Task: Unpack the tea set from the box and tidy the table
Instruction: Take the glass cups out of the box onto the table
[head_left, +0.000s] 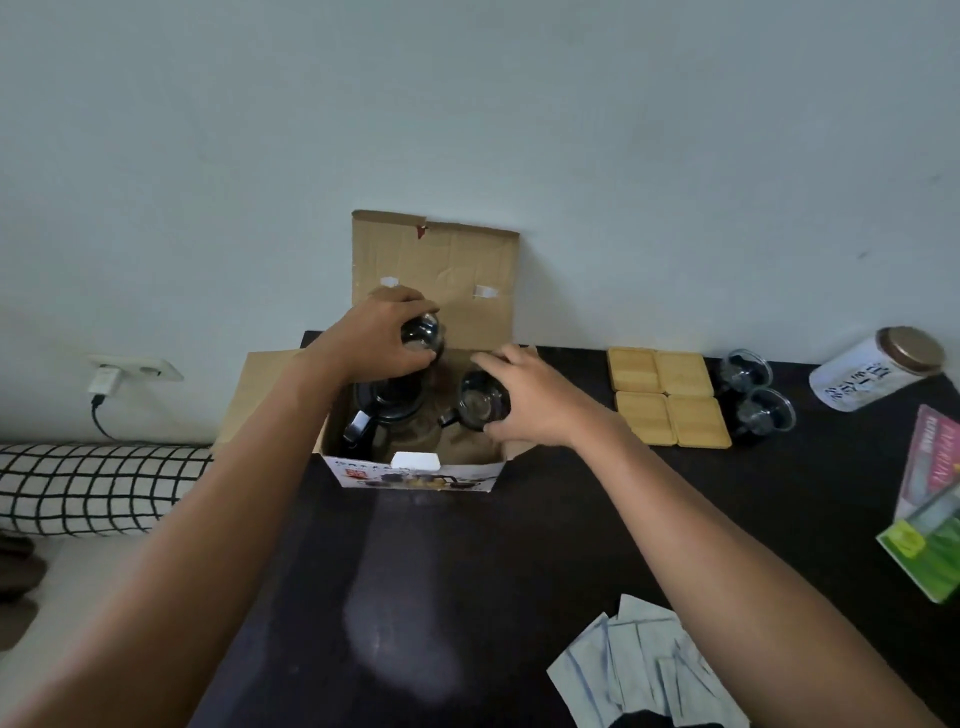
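1. Head view: open cardboard box (415, 470) at the far edge of the dark table (467, 597), lid against the wall.
2. Left hand (379, 340), fingers closed around a glass cup (423, 332) above the box.
3. Right hand (530, 397), fingers curled about a second cup (475, 402) inside the box, beside the teapot (384, 410).
4. Four wooden coasters (667, 397) and two unpacked cups (756, 397) to the right.

Coasters (670, 396) (cups (756, 396) beside) crowd box's (415, 470) right.
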